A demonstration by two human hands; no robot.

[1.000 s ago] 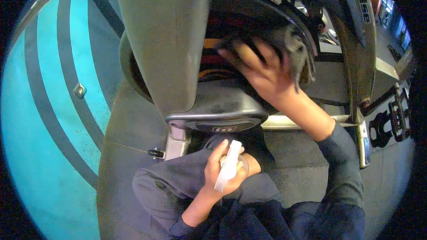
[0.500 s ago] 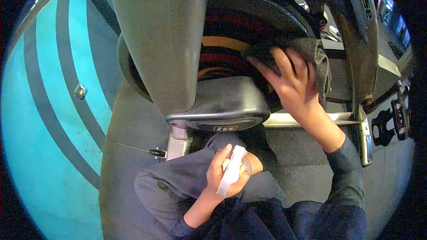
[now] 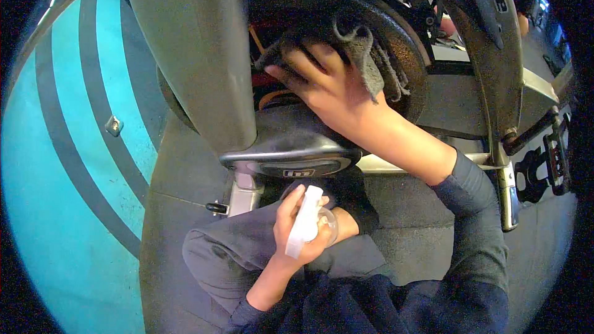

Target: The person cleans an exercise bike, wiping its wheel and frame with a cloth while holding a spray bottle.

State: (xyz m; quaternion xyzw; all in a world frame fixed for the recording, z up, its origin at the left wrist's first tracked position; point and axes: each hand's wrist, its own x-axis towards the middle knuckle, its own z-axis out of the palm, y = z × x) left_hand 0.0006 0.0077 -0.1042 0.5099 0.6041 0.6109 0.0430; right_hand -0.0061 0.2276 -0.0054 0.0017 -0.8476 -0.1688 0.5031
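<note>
My left hand (image 3: 300, 226) is wrapped around a spray bottle (image 3: 304, 226) with a white trigger head and a clear body, held over my lap. My right hand (image 3: 337, 86) presses a dark grey cloth (image 3: 365, 55) against the dark flywheel (image 3: 405, 55) of an exercise bike. Its fingers are slightly blurred and bent over the cloth, which hangs loosely past the back of the hand. Beside that hand stands the bike's grey frame column (image 3: 192, 55), joined below to a rounded housing (image 3: 297, 136) with a logo.
Turquoise and dark stripes mark the floor (image 3: 68, 167) at left. A small foot wheel (image 3: 216, 208) sits by the bike's base. At right are a metal upright (image 3: 504, 86) and a black pedal (image 3: 550, 161). Part of another person (image 3: 447, 26) shows at the back.
My right hand has moved left across the flywheel with the cloth, the arm reaching further in. The spray bottle has shifted slightly left and up, along with a small shift of the view.
</note>
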